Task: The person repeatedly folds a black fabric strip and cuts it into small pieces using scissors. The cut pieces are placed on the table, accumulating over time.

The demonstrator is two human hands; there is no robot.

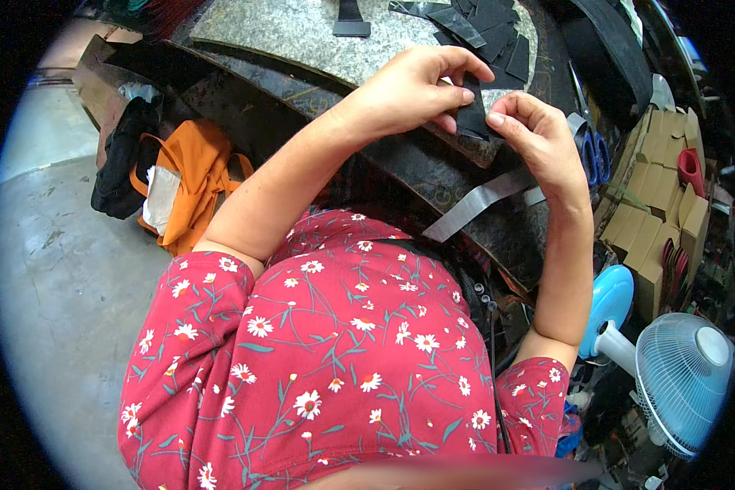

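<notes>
A small flat black piece is pinched between the thumb and fingers of my left hand, above the near edge of a speckled grey work surface. At the piece's right edge, my right hand has its thumb and forefinger pressed together; whatever lies between those tips is too small to make out. Just beyond my hands, several flat black pieces lie in a loose pile. Farther left on the same surface rests another black piece, with a wider strip across its near end.
Blue-handled scissors lie right of my right hand. A grey strip hangs by the table edge. Cardboard boxes and a blue fan stand on the right. An orange bag is at the left, above the grey floor.
</notes>
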